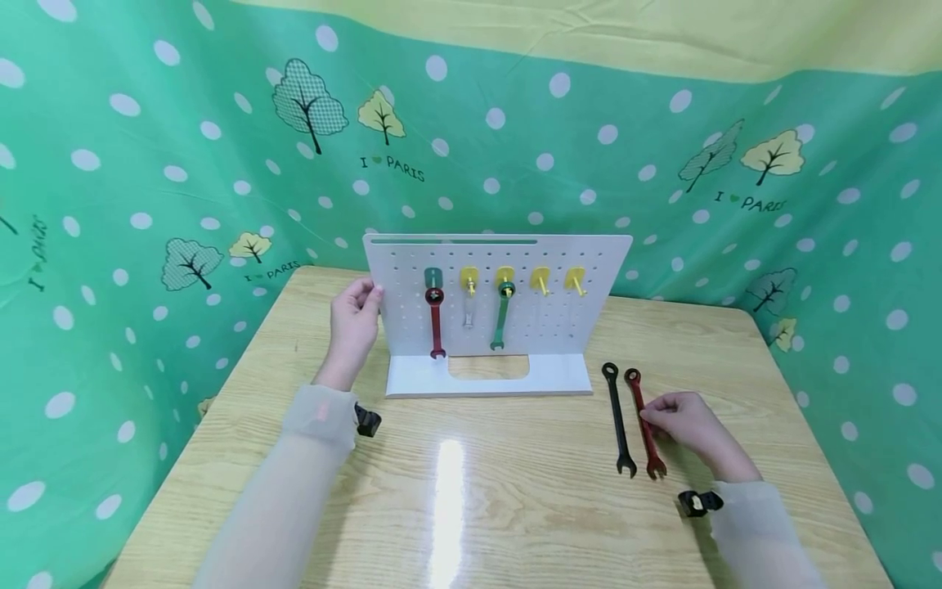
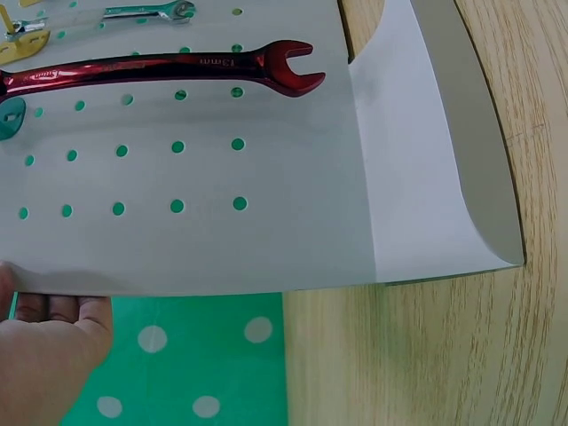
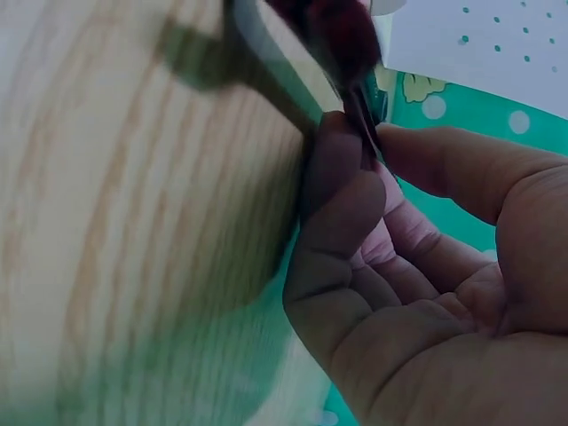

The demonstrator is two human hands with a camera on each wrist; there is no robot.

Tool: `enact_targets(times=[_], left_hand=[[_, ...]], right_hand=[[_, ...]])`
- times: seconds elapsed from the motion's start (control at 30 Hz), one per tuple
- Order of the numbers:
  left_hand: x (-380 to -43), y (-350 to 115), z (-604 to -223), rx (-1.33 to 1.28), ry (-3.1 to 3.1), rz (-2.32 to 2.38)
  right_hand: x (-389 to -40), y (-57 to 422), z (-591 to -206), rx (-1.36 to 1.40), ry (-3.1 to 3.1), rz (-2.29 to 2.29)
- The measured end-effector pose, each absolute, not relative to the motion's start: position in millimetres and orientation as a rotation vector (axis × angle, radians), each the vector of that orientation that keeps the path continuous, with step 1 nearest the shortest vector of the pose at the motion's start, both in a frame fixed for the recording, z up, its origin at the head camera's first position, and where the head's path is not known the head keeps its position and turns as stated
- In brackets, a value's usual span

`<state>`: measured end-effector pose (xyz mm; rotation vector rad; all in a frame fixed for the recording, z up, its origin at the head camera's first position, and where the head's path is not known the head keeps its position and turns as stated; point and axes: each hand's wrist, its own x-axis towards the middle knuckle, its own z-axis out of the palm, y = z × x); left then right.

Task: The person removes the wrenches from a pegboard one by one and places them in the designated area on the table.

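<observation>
My left hand [image 1: 353,323] grips the left edge of a white pegboard stand [image 1: 408,327], with the fingers behind the board in the left wrist view. A red combination wrench [image 1: 437,327] hangs from the leftmost hook, a small silver wrench [image 1: 468,315] from the second and a green wrench [image 1: 502,319] from the third. At the right, my right hand [image 1: 688,421] pinches another red wrench [image 1: 650,442] by its shank between thumb and fingers. In the right wrist view this wrench [image 3: 342,40] looks tilted above the wood. A black wrench [image 1: 619,421] lies just left of it.
Two more yellow hooks [image 1: 540,280] stick out at the board's right. The stand's white base [image 1: 559,376] has a cutout and rests on the wooden table [image 1: 530,499]. A green dotted curtain [image 1: 486,155] hangs behind and at both sides.
</observation>
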<state>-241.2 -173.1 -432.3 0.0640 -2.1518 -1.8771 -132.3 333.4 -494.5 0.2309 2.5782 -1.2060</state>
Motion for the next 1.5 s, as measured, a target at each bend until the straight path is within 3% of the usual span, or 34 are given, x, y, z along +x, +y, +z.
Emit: enact_targets(times=[1.5], left_hand=[[-242.1, -172.8, -435.0, 0.050, -2.132, -1.880]], right_hand=[[-130.1, 320.9, -493.4, 0.263, 2.794, -0.919]])
